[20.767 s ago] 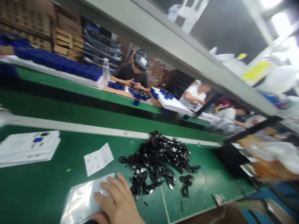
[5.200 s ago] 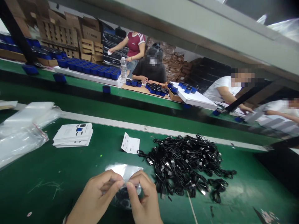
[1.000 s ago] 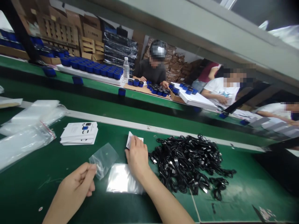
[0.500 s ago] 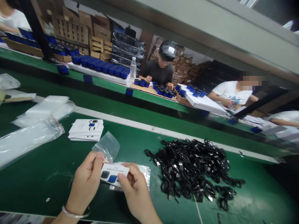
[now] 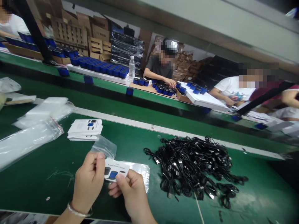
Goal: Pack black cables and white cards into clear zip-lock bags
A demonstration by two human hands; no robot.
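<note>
My left hand (image 5: 90,180), with a bracelet at the wrist, pinches a small clear plastic bag (image 5: 104,147) by its near edge. In my right hand (image 5: 134,189), thumb on top and fingers beneath, is a white printed leaflet (image 5: 120,168) with pictures of black and blue speakers. The leaflet's left end meets the bag at my left fingertips; whether it is inside the bag's mouth I cannot tell. Partly hidden behind my right hand lies another clear bag (image 5: 144,174). A stack of similar leaflets (image 5: 83,129) rests beyond my left hand.
A heap of coiled black cables (image 5: 191,168) covers the green bench at right. Clear bags (image 5: 28,137) lie at left. Beyond a pale strip (image 5: 130,123), blue speakers (image 5: 100,66) stand in rows, and co-workers sit across. A beam (image 5: 210,37) hangs overhead.
The bag's far end has dropped slightly and the leaflet sits nearer my left fingers. More of my right fingers shows under the leaflet. The person opposite has moved an arm across the speakers.
</note>
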